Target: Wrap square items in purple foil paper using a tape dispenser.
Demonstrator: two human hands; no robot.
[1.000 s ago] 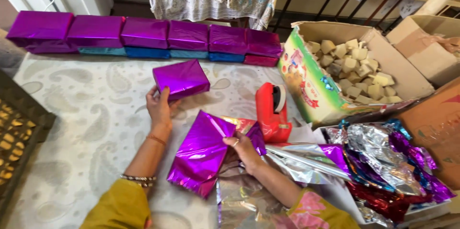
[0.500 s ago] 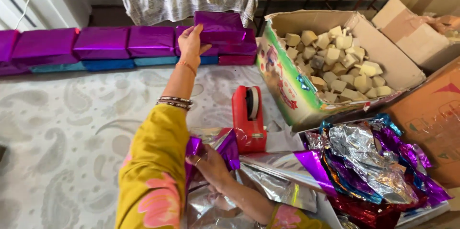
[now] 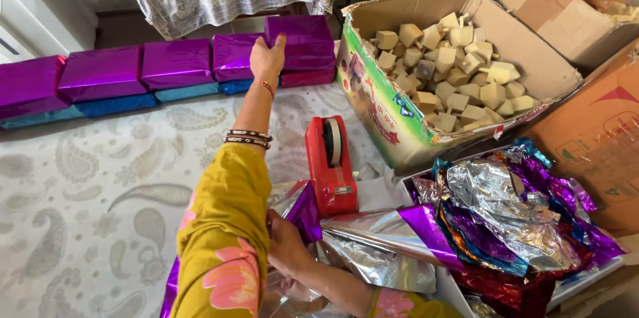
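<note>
Head view: left hand [image 3: 267, 59] presses purple box [image 3: 301, 41] onto row's end.

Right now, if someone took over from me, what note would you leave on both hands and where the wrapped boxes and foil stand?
Left hand: stretched forward, palm on the purple wrapped box that sits on top at the right end of the row of wrapped boxes.
Right hand: near the body, resting on the purple foil sheet beside the red tape dispenser.
Done: a purple row stacked over blue boxes, plus this top one.
Left: loose foil sheets at right, and a cardboard carton full of unwrapped tan blocks.
</note>
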